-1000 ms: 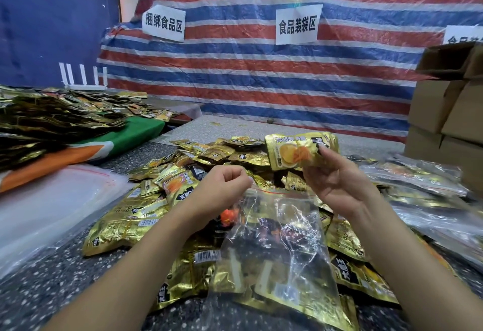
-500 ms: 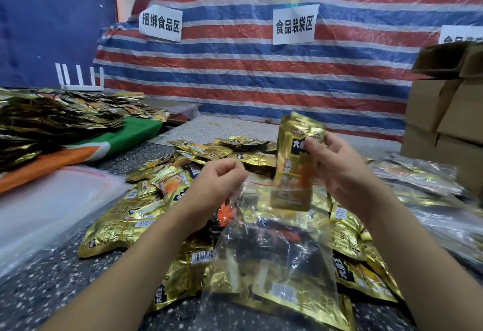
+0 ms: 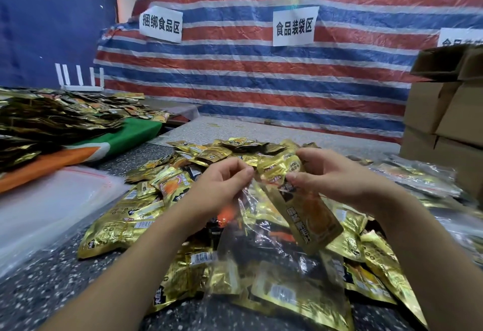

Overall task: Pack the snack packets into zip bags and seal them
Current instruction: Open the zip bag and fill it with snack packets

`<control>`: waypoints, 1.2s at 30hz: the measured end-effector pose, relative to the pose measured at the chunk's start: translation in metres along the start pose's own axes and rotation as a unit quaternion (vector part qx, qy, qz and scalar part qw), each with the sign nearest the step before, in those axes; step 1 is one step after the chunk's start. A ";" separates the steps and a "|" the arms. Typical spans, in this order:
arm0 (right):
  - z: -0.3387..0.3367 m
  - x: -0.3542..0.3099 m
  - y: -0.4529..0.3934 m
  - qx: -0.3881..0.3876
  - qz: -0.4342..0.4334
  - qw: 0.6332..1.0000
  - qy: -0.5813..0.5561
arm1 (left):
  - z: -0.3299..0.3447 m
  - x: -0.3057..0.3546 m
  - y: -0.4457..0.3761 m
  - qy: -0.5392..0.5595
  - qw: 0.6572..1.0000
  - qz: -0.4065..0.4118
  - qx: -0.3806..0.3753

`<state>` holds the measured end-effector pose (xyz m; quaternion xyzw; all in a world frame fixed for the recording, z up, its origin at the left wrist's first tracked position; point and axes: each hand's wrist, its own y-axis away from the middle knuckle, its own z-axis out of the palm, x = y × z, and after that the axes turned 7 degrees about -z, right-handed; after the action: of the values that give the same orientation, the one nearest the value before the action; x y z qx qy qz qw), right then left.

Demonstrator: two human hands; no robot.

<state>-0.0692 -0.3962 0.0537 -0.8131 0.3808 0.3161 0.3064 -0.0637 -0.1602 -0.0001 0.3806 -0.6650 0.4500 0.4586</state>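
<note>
A clear zip bag [image 3: 264, 249] hangs in front of me over a heap of gold snack packets [image 3: 122, 221] on the speckled table. My left hand [image 3: 222, 187] pinches the bag's left rim at the mouth. My right hand [image 3: 337, 174] grips a gold snack packet [image 3: 308, 221] by its top end. The packet slants down through the bag's mouth, with its lower half inside the bag. Other gold packets lie at the bottom of the bag.
A stack of empty clear zip bags [image 3: 44, 208] lies at the left. Filled bags [image 3: 418, 179] lie at the right, below stacked cardboard boxes [image 3: 444, 111]. More gold packets [image 3: 52, 119] cover a green and orange cloth at the far left.
My right hand has turned the packet from lying flat above the bag to pointing downward, then lowered it into the bag's mouth. My left hand has kept its hold on the rim.
</note>
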 end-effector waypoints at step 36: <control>0.019 -0.049 0.009 -0.089 -0.002 0.980 0.179 | 0.018 0.000 0.003 0.013 0.979 0.162 0.121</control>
<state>-0.1071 -0.3663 0.0761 -0.8815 0.3982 0.1974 0.1597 -0.0716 -0.1763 -0.0039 0.3151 -0.6522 0.6004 0.3389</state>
